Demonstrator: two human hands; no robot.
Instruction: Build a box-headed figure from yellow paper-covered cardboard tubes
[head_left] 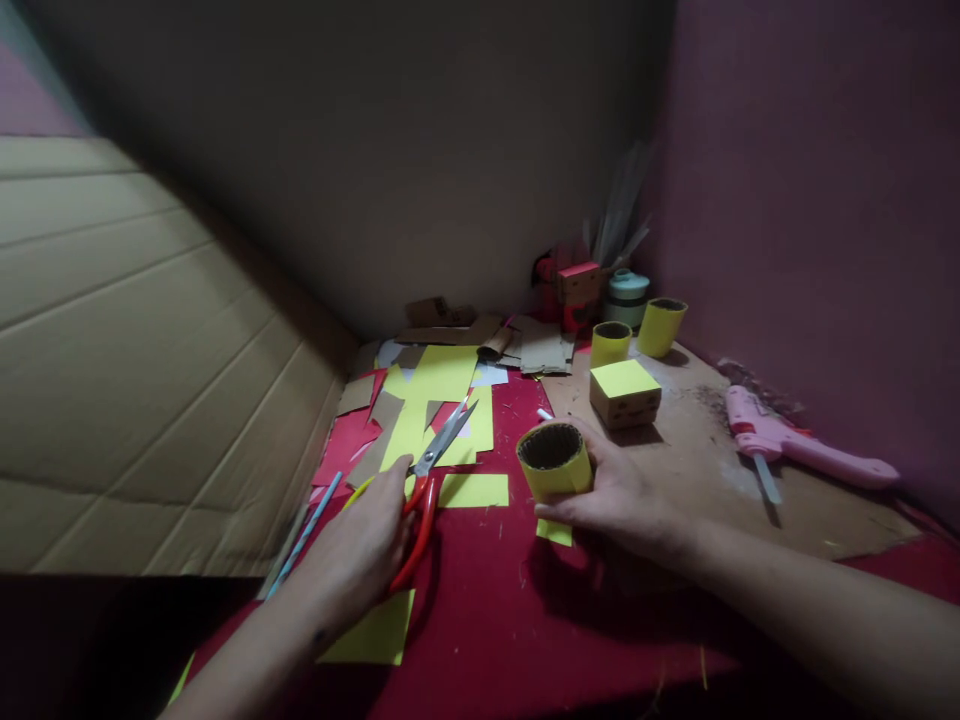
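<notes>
My left hand (365, 545) lies over the red handles of a pair of scissors (431, 470) resting on the red surface, fingers curled on them; the blades point up and right over yellow paper. My right hand (619, 495) is wrapped round a short cardboard tube covered in yellow paper (553, 462), upright with its open end up. A small strip of yellow paper (555, 532) hangs below the tube near my thumb.
Yellow paper pieces (439, 395) and cardboard scraps lie behind the scissors. Two more yellow tubes (660, 325), a yellow-topped cardboard box (625, 392) and a pink glue gun (795, 445) sit on the right. A big cardboard sheet (150, 380) leans on the left. A blue pencil (304, 535) lies beside my left hand.
</notes>
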